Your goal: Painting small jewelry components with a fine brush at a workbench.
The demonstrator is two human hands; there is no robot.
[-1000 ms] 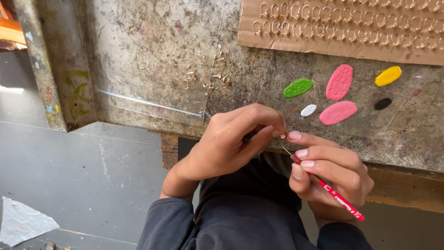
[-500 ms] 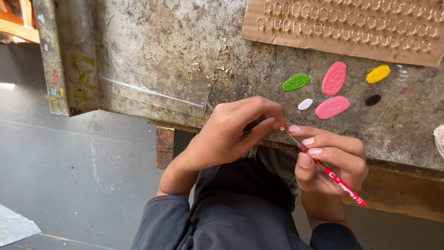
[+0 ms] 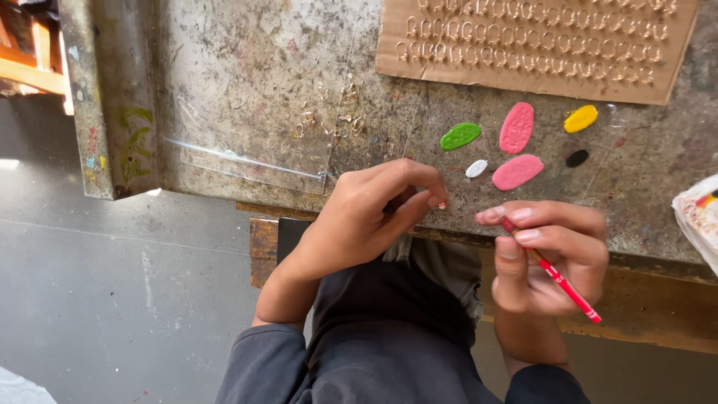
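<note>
Two hands are held close together over the near edge of the desk [image 3: 247, 82]. A very small, pale metal piece [image 3: 443, 203] is pinched between thumb and fingertips of the left hand [image 3: 366, 217], just above the desk's worn front edge; its exact shape cannot be made out. A thin red brush [image 3: 557, 278] is held like a pencil by the right hand [image 3: 550, 258], with its tip pointed toward the small piece and nearly touching it.

Several risks can be judged from this position. The piece is tiny and is gripped only at the fingertips, so it could be dropped past the desk edge into the lap or onto the grey floor [image 3: 112, 299] if the pinch is loosened. Colour could also be smeared onto the fingertips, since the brush tip is worked so close to them.

On the left hand the fingers are curled tightly and closed on the small piece. On the right hand the fingers are closed around the brush shaft, with thumb and first two fingers pressed against it.

Further back, blobs of paint are laid on the desk: green [image 3: 460, 136], pink [image 3: 517, 127], yellow [image 3: 580, 118], white [image 3: 476, 168] and black [image 3: 577, 158]. A cardboard sheet [image 3: 535, 45] carrying rows of small metal loops is placed beyond them, and loose loops [image 3: 329, 120] are scattered beside a clear plastic sheet [image 3: 254, 161].
</note>
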